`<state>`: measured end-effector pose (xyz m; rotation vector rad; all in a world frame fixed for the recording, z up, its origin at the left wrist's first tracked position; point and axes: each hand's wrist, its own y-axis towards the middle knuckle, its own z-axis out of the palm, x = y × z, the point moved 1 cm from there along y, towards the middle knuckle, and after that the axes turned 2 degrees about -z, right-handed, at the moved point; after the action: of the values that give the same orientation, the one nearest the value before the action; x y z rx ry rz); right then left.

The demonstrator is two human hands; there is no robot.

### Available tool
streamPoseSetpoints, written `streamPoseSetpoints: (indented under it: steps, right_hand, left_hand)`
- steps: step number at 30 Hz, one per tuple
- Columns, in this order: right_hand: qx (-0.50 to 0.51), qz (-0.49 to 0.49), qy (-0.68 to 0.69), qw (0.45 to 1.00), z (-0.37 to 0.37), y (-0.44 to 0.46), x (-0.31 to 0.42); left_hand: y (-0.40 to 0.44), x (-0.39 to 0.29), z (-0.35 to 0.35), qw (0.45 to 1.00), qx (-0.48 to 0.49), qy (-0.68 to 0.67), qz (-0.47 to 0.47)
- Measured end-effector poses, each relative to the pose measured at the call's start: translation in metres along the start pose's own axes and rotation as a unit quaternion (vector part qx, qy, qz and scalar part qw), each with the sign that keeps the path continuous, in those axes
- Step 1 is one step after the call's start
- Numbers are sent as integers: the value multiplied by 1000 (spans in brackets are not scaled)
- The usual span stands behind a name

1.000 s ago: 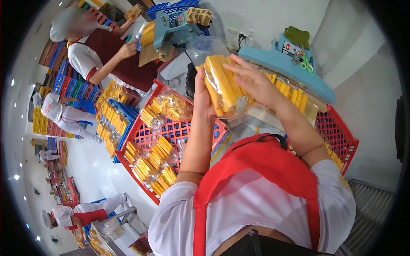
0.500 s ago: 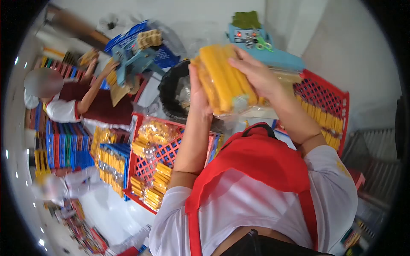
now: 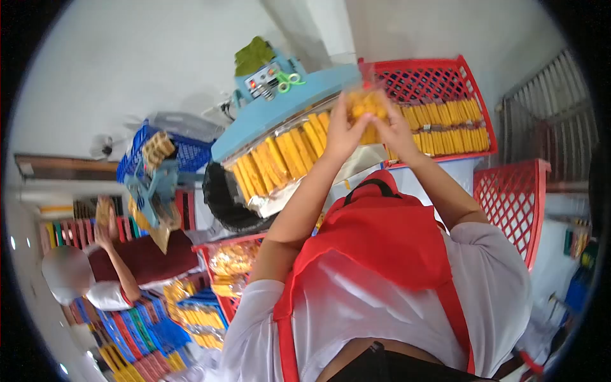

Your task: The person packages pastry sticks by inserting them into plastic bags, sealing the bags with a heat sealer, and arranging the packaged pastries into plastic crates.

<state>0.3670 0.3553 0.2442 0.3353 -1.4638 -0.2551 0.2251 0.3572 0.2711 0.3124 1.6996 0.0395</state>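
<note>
One plastic packet of yellow pieces [image 3: 366, 103] is held up between the machine's right end and a red crate. The left hand [image 3: 344, 135] and right hand [image 3: 396, 132] are together, both clamped on the packet's lower part; blurring prevents a count of its pieces. The blue machine [image 3: 286, 108] carries one green cloth [image 3: 253, 56] and one pair of scissors [image 3: 288, 83]; markings on its panel are too small to read. Along its near edge lies one row of yellow sticks [image 3: 272, 159], overlapping. Three red crates are visible: the far crate [image 3: 414, 63], with two rows of sticks, the right crate [image 3: 509, 207] and the lower-left crate [image 3: 205, 260]. One co-worker [image 3: 143, 261] stands at left.
</note>
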Motion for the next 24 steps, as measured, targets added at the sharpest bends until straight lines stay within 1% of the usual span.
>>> streamPoseSetpoints:
  steps: [1, 2, 3, 4, 5, 6, 7, 8, 9, 10, 11, 12, 14, 15, 16, 17, 18, 19, 20, 21, 23, 24]
  right_hand:
    - [29, -26, -80, 996, -3, -5, -18]
    - [63, -49, -159, 984, -6, -8, -27]
    - [53, -47, -160, 985, -7, -3, -14]
    - [43, -25, -99, 994, -7, 0, 0]
    - [35, -1, -37, 999, -5, 3, 16]
    - [32, 1, -36, 999, -4, 6, 27]
    - [23, -17, -94, 995, -4, 10, 37]
    - [16, -36, -152, 988, -4, 13, 41]
    - [19, -36, -151, 988, -6, 16, 41]
    - [61, -21, -238, 969, -7, 19, 39]
    - [103, -7, -323, 941, -8, 22, 38]
    - [107, -9, -322, 940, -8, 23, 37]
    - [54, 12, -174, 983, -7, 24, 34]
    - [59, 11, -173, 983, -9, 25, 34]
    - [68, 62, -120, 989, -13, 26, 34]
    - [76, 112, -65, 989, -17, 27, 33]
    - [79, 114, -63, 988, -18, 26, 30]
    - [76, 77, -22, 994, -19, 24, 28]
    - [72, 40, 20, 996, -19, 24, 28]
    - [73, 42, 22, 996, -21, 24, 29]
    - [174, 200, 85, 960, -24, 29, 31]
    - [176, 200, 85, 960, -26, 31, 25]
  left_hand:
    - [2, 11, 0, 996, 10, 89, -22]
    - [2, 7, 3, 995, 25, 90, -21]
    - [-1, 0, 3, 996, 14, 77, -45]
    - [-3, -4, 4, 996, 0, 64, -69]
    - [-4, -4, 6, 995, 5, 66, -72]
    - [-4, -5, 8, 980, -53, 191, 12]
    - [-5, -6, 10, 940, -112, 309, 96]
    - [-4, -12, 11, 940, -113, 309, 95]
    - [-3, -20, 12, 928, -114, 342, 93]
    - [-2, -25, 11, 915, -116, 375, 91]
    - [0, -22, 8, 915, -120, 375, 89]
    - [3, -18, 5, 923, -107, 360, 89]
    - [6, -16, -1, 929, -99, 345, 87]
    - [5, -16, -3, 968, -94, 233, 7]
    - [4, -15, -4, 987, -87, 116, -71]
    - [2, -15, -4, 986, -91, 117, -72]
    - [-4, -14, -1, 992, -83, 10, -97]
    - [-8, -13, -1, 985, -74, -97, -120]
    - [-9, -8, -4, 985, -75, -95, -122]
    - [-9, -3, -6, 992, -75, -62, -79]
    - [-7, 0, -9, 996, -76, -29, -37]
    - [-5, 1, -11, 985, -32, -127, -112]
